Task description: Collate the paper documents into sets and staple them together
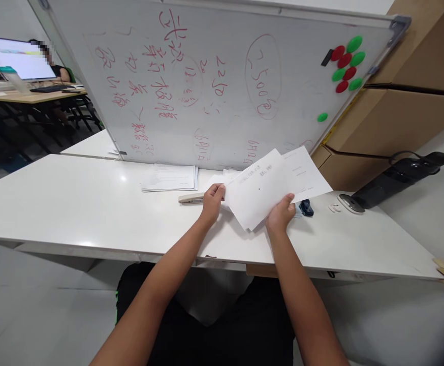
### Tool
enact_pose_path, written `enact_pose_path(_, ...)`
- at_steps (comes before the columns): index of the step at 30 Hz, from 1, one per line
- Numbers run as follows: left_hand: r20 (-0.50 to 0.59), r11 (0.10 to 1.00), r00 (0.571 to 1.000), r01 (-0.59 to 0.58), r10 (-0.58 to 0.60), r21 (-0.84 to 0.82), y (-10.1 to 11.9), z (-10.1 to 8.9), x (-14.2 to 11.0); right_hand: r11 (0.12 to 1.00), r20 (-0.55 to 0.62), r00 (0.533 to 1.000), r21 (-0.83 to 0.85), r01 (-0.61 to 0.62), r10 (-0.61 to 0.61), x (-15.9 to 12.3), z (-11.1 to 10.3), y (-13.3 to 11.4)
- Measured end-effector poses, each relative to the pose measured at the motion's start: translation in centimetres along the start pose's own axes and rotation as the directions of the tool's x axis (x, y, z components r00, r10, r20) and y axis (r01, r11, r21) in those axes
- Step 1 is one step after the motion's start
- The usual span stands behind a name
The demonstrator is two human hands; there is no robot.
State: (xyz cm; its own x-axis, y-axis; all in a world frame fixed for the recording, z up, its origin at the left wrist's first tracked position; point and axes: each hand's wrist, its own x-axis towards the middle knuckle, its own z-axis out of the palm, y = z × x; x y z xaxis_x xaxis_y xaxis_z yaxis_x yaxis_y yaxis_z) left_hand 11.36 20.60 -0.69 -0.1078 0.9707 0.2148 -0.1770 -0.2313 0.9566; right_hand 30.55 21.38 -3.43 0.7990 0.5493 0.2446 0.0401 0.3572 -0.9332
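Observation:
Several sheets of printed paper (254,190) are held up over the white desk, fanned apart at the right. My left hand (213,201) pinches their left edge between thumb and fingers. My right hand (281,214) is closed on the lower right part, its thumb on top and its fingers hidden beneath. Just left of my left hand a beige stapler (190,199) lies on the desk, partly hidden. More loose paper (216,179) lies behind the held sheets. A stack of printed paper (170,177) rests farther left.
A whiteboard (225,91) with red writing and round magnets stands along the desk's back (73,203). Cardboard boxes (401,122) are piled at right. A dark bottle (393,178), a computer mouse (350,204) and a dark blue item (306,207) lie right. A person (60,73) sits far left.

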Motion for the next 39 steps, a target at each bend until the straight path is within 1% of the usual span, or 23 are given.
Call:
enact_pose_path(4, 0.010, 0.998, 0.999, 0.039, -0.039, -0.058, -0.08, -0.20, 0.26, 1.000, -0.020, 1.000, 0.019, -0.007, 0.007, 0.09, 0.03, -0.05)
enact_pose_path(8, 0.018, 0.998, 0.998, 0.052, -0.052, -0.022, 0.14, -0.13, 0.14, 0.998, -0.045, 0.997, 0.030, -0.053, 0.055, 0.08, 0.04, -0.19)
enact_pose_path(14, 0.004, 0.997, 0.997, 0.075, -0.075, -0.007, 0.28, 0.02, 0.03, 0.998, -0.065, 0.996, -0.001, -0.055, 0.055, 0.08, 0.03, -0.29)
enact_pose_path(19, -0.021, 0.998, 0.999, 0.048, -0.047, 0.031, 0.45, -0.03, -0.02, 0.998, -0.063, 0.997, -0.018, -0.054, 0.053, 0.02, -0.02, -0.42)
enact_pose_path(23, -0.036, 0.997, 0.999, 0.038, -0.036, 0.061, 0.75, -0.09, -0.17, 0.999, -0.055, 0.998, -0.023, -0.030, 0.029, 0.01, 0.00, -0.55)
enact_pose_path(27, -0.034, 0.997, 0.999, 0.031, -0.029, 0.072, 0.84, -0.08, -0.24, 1.000, -0.067, 0.998, 0.016, -0.016, 0.017, -0.07, 0.04, -0.69)
enact_pose_path(32, -0.056, 0.998, 0.998, 0.039, -0.036, 0.050, 0.60, -0.08, -0.16, 1.000, -0.028, 1.000, 0.014, 0.000, 0.000, -0.15, 0.06, -0.70)
enact_pose_path(35, -0.064, 0.998, 0.997, 0.046, -0.042, 0.051, 0.41, -0.14, -0.08, 1.000, -0.025, 1.000, 0.009, -0.002, 0.002, -0.18, 0.08, -0.67)
enact_pose_path(39, -0.056, 0.998, 0.996, 0.065, -0.063, 0.027, 0.09, -0.19, 0.10, 1.000, -0.017, 1.000, 0.000, 0.025, -0.025, -0.15, 0.09, -0.63)
